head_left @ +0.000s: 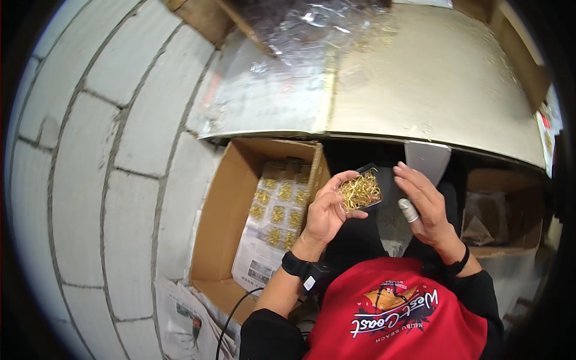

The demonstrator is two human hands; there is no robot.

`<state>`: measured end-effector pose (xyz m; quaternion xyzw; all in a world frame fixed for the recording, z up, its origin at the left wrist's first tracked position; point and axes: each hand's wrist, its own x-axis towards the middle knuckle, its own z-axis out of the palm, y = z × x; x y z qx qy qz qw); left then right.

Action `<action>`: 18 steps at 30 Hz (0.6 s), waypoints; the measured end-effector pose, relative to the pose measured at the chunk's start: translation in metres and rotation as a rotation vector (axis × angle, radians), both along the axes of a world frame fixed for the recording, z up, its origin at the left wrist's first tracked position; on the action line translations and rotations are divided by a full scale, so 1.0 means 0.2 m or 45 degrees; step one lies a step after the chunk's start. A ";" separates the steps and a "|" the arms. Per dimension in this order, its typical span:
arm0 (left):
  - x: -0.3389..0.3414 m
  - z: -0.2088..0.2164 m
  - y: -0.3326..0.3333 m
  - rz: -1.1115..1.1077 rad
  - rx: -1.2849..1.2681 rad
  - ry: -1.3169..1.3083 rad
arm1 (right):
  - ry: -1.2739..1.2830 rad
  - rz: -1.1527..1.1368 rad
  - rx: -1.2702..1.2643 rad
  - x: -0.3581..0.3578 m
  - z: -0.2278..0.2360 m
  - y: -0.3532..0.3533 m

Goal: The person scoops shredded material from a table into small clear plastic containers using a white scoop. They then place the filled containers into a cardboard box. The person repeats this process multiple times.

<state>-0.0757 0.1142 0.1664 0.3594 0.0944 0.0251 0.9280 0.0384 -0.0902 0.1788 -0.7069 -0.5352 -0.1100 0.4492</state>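
My left hand (329,207) grips a small black tray (373,205) by its left side, thumb below and fingers along the far edge. A tangled heap of gold-coloured metal hooks or wire pieces (359,191) fills the tray; their exact kind is too small to tell. Just right of the tray, my right hand (423,201) is held up with its fingers stretched out, holding nothing. A pale wrapping (408,210) covers one of its digits. Below and left of the tray stands a cardboard box (211,222) with several clear packs of gold pieces (278,213) laid in rows.
A worktable (432,78) spans the far side, with crumpled clear plastic (312,30) on its left part. Another cardboard box (504,240) holding a clear bag stands at the right. Newspapers (189,324) lie at the lower left, beside a block wall (102,180). A black cable (231,315) runs near my left forearm.
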 end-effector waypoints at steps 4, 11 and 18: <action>-0.20 0.03 0.26 0.097 0.080 -0.017 | 0.192 -0.031 -0.065 -0.04 -0.06 0.04; -0.69 -0.04 0.78 0.682 0.251 0.027 | 0.484 -0.141 -0.237 0.00 -0.22 -0.03; -1.23 -0.67 0.97 1.114 0.331 0.772 | 0.427 -0.071 -0.422 -0.01 -0.25 0.11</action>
